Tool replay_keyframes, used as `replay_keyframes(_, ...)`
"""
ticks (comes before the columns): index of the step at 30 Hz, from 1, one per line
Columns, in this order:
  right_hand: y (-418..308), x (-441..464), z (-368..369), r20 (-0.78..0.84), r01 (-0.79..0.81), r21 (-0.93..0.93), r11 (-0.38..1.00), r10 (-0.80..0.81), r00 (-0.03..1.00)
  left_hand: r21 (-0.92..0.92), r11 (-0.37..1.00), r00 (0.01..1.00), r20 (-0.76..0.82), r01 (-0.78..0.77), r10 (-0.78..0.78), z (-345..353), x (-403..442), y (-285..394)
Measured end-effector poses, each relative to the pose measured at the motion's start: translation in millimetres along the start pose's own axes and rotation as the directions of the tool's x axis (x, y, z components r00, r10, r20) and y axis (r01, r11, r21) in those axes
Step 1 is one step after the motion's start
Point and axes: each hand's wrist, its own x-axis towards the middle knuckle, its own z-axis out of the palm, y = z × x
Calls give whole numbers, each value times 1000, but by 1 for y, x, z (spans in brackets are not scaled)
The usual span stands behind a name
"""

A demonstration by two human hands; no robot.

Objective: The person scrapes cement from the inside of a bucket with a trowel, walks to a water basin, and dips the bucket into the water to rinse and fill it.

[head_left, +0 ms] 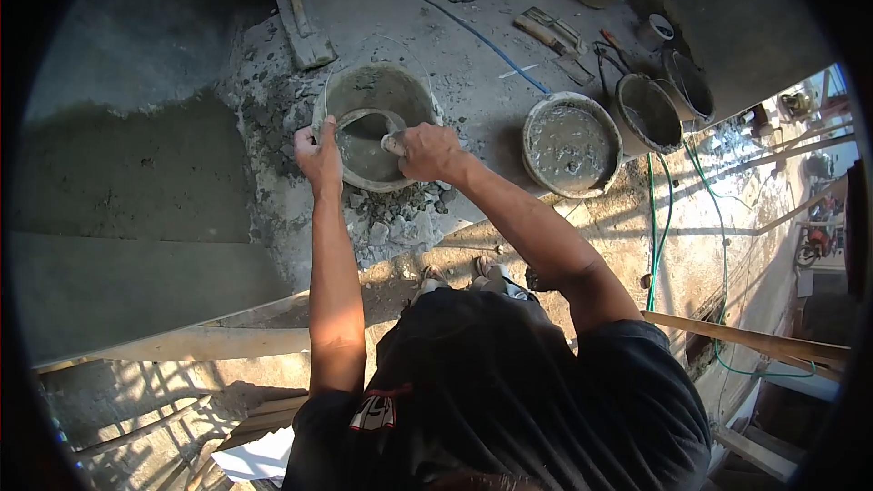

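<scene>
L hand (320,159) grips bkt rim (377,186), R hand (431,153) w/ tool (394,145).

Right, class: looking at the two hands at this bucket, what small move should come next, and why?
Probably a stir of the wet grey mix with the tool: the right hand grips it over the mix, while the left hand holds the bucket at its edge, which should help steady it.

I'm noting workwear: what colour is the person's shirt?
Black, with a red and white print; the shirt shows best in the head view.
</scene>
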Motion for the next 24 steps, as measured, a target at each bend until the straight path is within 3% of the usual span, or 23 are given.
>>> replay_keyframes(4, -1, -13, -1, 52, 77, -54, 996, -75, 996, 108, 993, 998, -46, -40, 45, -2, 8, -14)
replay_keyframes(10, 1, 10, 2, -141, -103, -14, 995, 100, 985, 56, 998, 1000, -7, -20, 21, -2, 4, -5)
replay_keyframes(12, -5, 3, 3, -96, 60, -107, 992, -70, 993, 40, 998, 999, -5, -48, 49, -1, 6, -8)
replay_keyframes(16, -10, -7, 0, -65, 89, -125, 988, -98, 993, 57, 997, 998, -31, -54, 56, 0, 8, -12)
replay_keyframes(19, -5, 4, 0, -198, -8, -52, 999, -2, 980, 51, 998, 999, -9, -31, 31, -3, 6, -8)
replay_keyframes(22, -5, 6, -1, -134, 74, -120, 990, -90, 987, 79, 997, 1000, 15, -27, 26, -1, 7, -6)
replay_keyframes(24, -9, -3, 2, -74, 217, -226, 950, -238, 968, 80, 997, 1000, -14, -22, 24, -1, 9, -8)
